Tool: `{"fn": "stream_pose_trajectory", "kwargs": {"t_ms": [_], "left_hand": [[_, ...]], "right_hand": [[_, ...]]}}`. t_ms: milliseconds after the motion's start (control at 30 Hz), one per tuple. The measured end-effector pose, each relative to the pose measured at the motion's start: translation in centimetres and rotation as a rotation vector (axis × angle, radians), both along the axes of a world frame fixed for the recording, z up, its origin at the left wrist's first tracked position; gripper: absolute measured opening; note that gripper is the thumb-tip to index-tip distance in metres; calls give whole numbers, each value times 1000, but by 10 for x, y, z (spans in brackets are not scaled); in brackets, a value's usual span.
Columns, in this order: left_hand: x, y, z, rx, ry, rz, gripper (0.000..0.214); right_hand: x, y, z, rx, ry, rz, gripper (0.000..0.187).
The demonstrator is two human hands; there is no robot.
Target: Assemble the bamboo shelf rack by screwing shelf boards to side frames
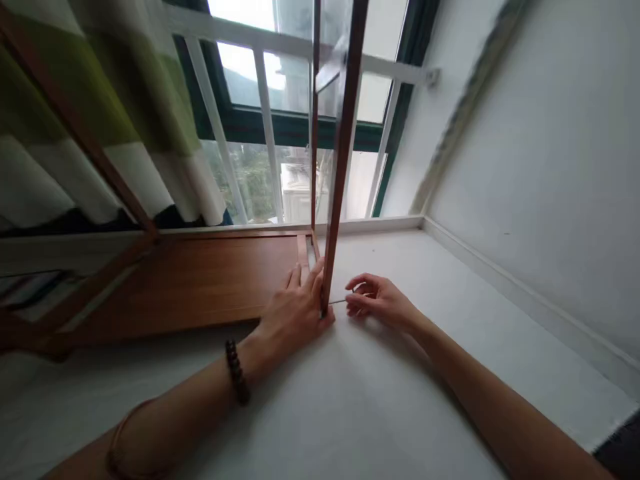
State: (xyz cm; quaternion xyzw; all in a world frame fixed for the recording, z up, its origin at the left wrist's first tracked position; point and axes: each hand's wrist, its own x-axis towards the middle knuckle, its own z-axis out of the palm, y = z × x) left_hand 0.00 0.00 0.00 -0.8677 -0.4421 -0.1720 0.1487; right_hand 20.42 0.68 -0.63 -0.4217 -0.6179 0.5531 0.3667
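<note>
A reddish-brown wooden frame (pixel 342 153) stands upright beside a flat wooden panel (pixel 225 277) on the white surface. My left hand (pixel 295 310) grips the foot of the frame, its thumb on the near side and its fingers reaching over the panel's end. To the right of that foot, my right hand (pixel 373 300) is closed in a pinch around a thin metal hex key (pixel 339 301). The key's tip meets the frame's lower end; the contact point itself is too small to make out. A bent end of the key shows between my fingers.
More wooden bars (pixel 95 147) rise on the left, by a green and white curtain (pixel 150 113). White railing (pixel 265 100) crosses the window behind. A white wall (pixel 560 167) bounds the right side, and the white surface (pixel 380 413) spreads in front.
</note>
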Motion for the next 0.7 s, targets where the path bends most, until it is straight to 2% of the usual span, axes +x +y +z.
{"fn": "stream_pose_trajectory", "kwargs": {"t_ms": [100,200,333,433,500,633,700], "left_hand": [[0,1,0,8,2,-1,50],[1,1,1,12,8,1,50],[1,0,2,15,-2,0,48],[1,-1,3,13,-14,-2,48],[1,-1,3,9,-13,-1,48],[1,-1,3,14,-12,-2,47],[1,-1,3,21,-14,-5,46]], "right_hand": [[6,6,-5,105,11,34,32],[11,10,-7,209,-89,5,27],[14,9,-4,286,-249,11,32],[11,5,-1,328,-283,16,28],[6,1,2,227,-265,13,31],[-4,-7,9,-158,-181,-18,40],[-7,-10,11,-212,-162,-38,41]]}}
